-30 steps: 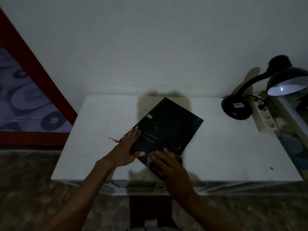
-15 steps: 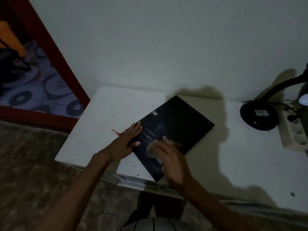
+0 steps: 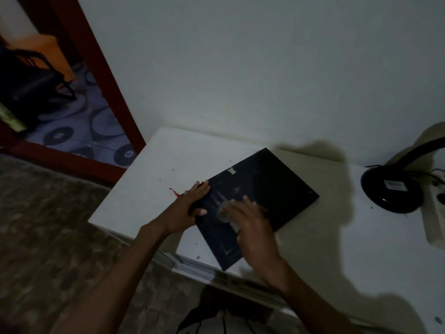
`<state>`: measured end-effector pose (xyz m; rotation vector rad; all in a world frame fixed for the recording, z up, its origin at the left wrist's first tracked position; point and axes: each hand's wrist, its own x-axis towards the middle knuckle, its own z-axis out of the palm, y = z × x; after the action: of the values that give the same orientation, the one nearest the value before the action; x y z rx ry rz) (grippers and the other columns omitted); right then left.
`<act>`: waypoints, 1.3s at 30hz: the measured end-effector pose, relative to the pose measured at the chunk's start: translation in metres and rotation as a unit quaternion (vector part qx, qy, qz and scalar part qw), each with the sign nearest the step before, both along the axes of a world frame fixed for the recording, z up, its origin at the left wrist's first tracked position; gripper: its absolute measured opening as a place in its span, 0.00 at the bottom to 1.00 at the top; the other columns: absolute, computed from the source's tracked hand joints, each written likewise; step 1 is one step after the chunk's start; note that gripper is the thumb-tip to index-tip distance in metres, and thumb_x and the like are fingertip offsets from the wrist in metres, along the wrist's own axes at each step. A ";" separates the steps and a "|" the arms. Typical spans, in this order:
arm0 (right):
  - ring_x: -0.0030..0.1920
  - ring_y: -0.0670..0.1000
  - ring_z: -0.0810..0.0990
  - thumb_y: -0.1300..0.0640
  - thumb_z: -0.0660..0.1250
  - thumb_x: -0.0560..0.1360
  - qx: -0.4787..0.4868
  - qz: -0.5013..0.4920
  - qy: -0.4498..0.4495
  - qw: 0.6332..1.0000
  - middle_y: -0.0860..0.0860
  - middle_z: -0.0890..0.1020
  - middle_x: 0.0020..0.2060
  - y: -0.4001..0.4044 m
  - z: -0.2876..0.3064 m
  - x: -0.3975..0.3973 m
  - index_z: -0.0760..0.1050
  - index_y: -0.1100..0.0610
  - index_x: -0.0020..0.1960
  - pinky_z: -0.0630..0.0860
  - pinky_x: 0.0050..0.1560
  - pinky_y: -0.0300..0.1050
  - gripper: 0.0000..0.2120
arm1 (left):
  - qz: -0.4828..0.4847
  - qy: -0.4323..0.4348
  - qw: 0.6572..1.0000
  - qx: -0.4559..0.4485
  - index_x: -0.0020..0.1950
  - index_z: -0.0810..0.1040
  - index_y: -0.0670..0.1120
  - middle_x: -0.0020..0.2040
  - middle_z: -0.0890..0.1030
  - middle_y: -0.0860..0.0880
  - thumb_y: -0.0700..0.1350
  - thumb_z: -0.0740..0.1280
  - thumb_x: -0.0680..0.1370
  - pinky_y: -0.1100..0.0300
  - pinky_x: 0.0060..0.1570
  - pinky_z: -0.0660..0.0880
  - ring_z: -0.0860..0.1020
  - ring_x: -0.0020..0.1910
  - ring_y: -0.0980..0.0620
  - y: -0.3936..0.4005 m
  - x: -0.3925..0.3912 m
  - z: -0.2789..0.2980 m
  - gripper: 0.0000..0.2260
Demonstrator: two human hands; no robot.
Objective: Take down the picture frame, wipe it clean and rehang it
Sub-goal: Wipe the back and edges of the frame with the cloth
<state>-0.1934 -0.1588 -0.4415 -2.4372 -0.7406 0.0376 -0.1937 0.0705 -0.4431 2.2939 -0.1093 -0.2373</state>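
Observation:
A black picture frame point(image 3: 272, 189) lies back-side up and turned at an angle on the white table point(image 3: 154, 196); a small metal hanger point(image 3: 231, 170) shows near its far left edge. My left hand point(image 3: 190, 206) grips the frame's left edge, thumb on top. My right hand point(image 3: 252, 220) presses a small greyish cloth point(image 3: 225, 209) flat on the frame's near half. Smeared wipe marks show on the dark surface beside the cloth.
A black desk lamp base point(image 3: 392, 191) stands at the table's right, with a white power strip point(image 3: 435, 213) behind it. A small red mark point(image 3: 174, 192) lies left of the frame. A red door frame point(image 3: 106, 75) and patterned floor are at the left.
The view has swung left and closer. My right hand with the cloth slid up the frame from its near corner towards the middle. My left hand keeps its grip on the left edge.

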 end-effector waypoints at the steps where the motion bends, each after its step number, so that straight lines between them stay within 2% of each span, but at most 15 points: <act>1: 0.77 0.56 0.60 0.74 0.71 0.66 -0.005 0.036 -0.012 0.999 0.48 0.72 0.71 0.001 -0.004 -0.012 0.73 0.52 0.70 0.56 0.77 0.57 0.36 | 0.004 0.000 1.000 -0.001 0.79 0.55 0.43 0.80 0.51 0.49 0.38 0.70 0.77 0.44 0.77 0.49 0.46 0.79 0.52 0.000 0.000 0.000 0.35; 4: 0.75 0.57 0.65 0.73 0.74 0.62 -0.012 0.110 -0.036 0.993 0.49 0.75 0.69 0.000 -0.007 -0.027 0.75 0.53 0.69 0.61 0.75 0.58 0.37 | 0.015 0.001 1.000 -0.006 0.79 0.56 0.43 0.80 0.52 0.50 0.37 0.71 0.77 0.48 0.78 0.50 0.48 0.79 0.54 -0.001 0.001 -0.001 0.35; 6: 0.73 0.57 0.69 0.74 0.73 0.62 -0.011 0.118 -0.035 0.992 0.49 0.77 0.67 -0.006 -0.006 -0.019 0.77 0.54 0.67 0.64 0.73 0.58 0.36 | 0.021 -0.001 1.000 -0.016 0.79 0.56 0.43 0.80 0.53 0.50 0.36 0.71 0.77 0.54 0.77 0.52 0.49 0.79 0.53 -0.001 0.000 0.000 0.35; 9: 0.74 0.55 0.67 0.77 0.68 0.65 0.013 0.043 -0.008 0.999 0.48 0.76 0.68 -0.018 0.000 0.011 0.76 0.52 0.68 0.62 0.75 0.58 0.36 | 0.026 -0.002 1.000 -0.016 0.79 0.56 0.42 0.79 0.53 0.50 0.37 0.70 0.77 0.60 0.76 0.52 0.49 0.78 0.54 -0.003 0.000 0.002 0.35; 12: 0.77 0.55 0.61 0.74 0.67 0.70 0.021 -0.035 0.025 0.999 0.49 0.73 0.71 -0.020 0.008 0.038 0.73 0.52 0.71 0.57 0.77 0.56 0.32 | 0.035 -0.002 0.999 -0.023 0.79 0.55 0.41 0.79 0.53 0.50 0.36 0.69 0.78 0.63 0.74 0.51 0.48 0.77 0.56 -0.006 -0.001 0.004 0.34; 15: 0.78 0.54 0.58 0.72 0.70 0.70 -0.001 -0.026 0.038 0.999 0.48 0.70 0.73 -0.013 0.005 0.027 0.71 0.53 0.72 0.54 0.78 0.54 0.34 | 0.044 0.005 0.999 -0.026 0.79 0.56 0.42 0.79 0.53 0.50 0.36 0.69 0.78 0.61 0.75 0.51 0.48 0.77 0.58 -0.008 -0.001 0.005 0.33; 19: 0.76 0.55 0.63 0.73 0.69 0.67 -0.025 0.066 -0.017 0.997 0.48 0.74 0.70 -0.012 -0.007 -0.015 0.74 0.53 0.69 0.59 0.77 0.55 0.34 | 0.047 0.011 0.998 -0.028 0.79 0.56 0.44 0.79 0.54 0.52 0.35 0.70 0.77 0.60 0.76 0.52 0.48 0.76 0.60 -0.007 -0.001 0.003 0.34; 22: 0.76 0.54 0.64 0.74 0.68 0.67 -0.030 0.099 -0.020 0.994 0.48 0.75 0.70 -0.019 -0.007 -0.016 0.75 0.53 0.69 0.59 0.77 0.53 0.34 | 0.048 0.011 0.998 -0.032 0.79 0.57 0.44 0.79 0.54 0.53 0.36 0.70 0.77 0.61 0.75 0.52 0.48 0.77 0.59 -0.006 -0.001 0.000 0.34; 25: 0.77 0.54 0.60 0.74 0.68 0.67 -0.032 0.071 -0.006 0.997 0.47 0.72 0.71 -0.025 0.000 0.006 0.73 0.52 0.71 0.58 0.77 0.55 0.35 | 0.049 0.010 0.998 -0.034 0.79 0.58 0.45 0.78 0.55 0.55 0.37 0.71 0.77 0.58 0.76 0.52 0.49 0.77 0.58 -0.003 -0.001 -0.003 0.34; 28: 0.78 0.55 0.57 0.72 0.68 0.71 0.000 -0.028 0.018 0.999 0.47 0.70 0.73 -0.023 0.010 0.043 0.71 0.50 0.72 0.57 0.78 0.57 0.34 | 0.050 0.007 0.998 -0.031 0.79 0.59 0.46 0.77 0.55 0.57 0.38 0.71 0.77 0.59 0.75 0.52 0.50 0.77 0.59 -0.002 -0.001 -0.005 0.33; 32: 0.79 0.56 0.55 0.70 0.69 0.72 -0.005 -0.081 0.012 0.997 0.48 0.68 0.74 -0.009 0.010 0.062 0.68 0.50 0.74 0.52 0.79 0.54 0.33 | 0.061 0.002 0.998 -0.035 0.79 0.59 0.45 0.77 0.55 0.57 0.39 0.70 0.78 0.59 0.75 0.52 0.49 0.77 0.58 -0.004 -0.002 -0.005 0.32; 35: 0.79 0.55 0.56 0.71 0.69 0.70 0.003 -0.052 0.013 0.999 0.47 0.68 0.74 0.003 0.000 0.040 0.69 0.51 0.73 0.51 0.79 0.54 0.34 | 0.066 -0.001 0.997 -0.038 0.79 0.59 0.45 0.77 0.55 0.56 0.38 0.70 0.77 0.59 0.75 0.52 0.49 0.77 0.58 -0.004 -0.002 -0.005 0.33; 39: 0.76 0.55 0.63 0.75 0.68 0.64 -0.019 0.040 -0.012 0.999 0.49 0.73 0.71 0.000 -0.008 0.007 0.75 0.54 0.69 0.61 0.75 0.55 0.36 | 0.063 -0.006 0.997 -0.036 0.79 0.58 0.44 0.77 0.53 0.56 0.36 0.70 0.77 0.58 0.76 0.53 0.48 0.77 0.58 -0.005 -0.002 -0.004 0.34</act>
<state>-0.1865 -0.1589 -0.4499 -2.4457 -0.8561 0.0538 -0.1953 0.0656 -0.4474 2.2213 0.0197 -0.1528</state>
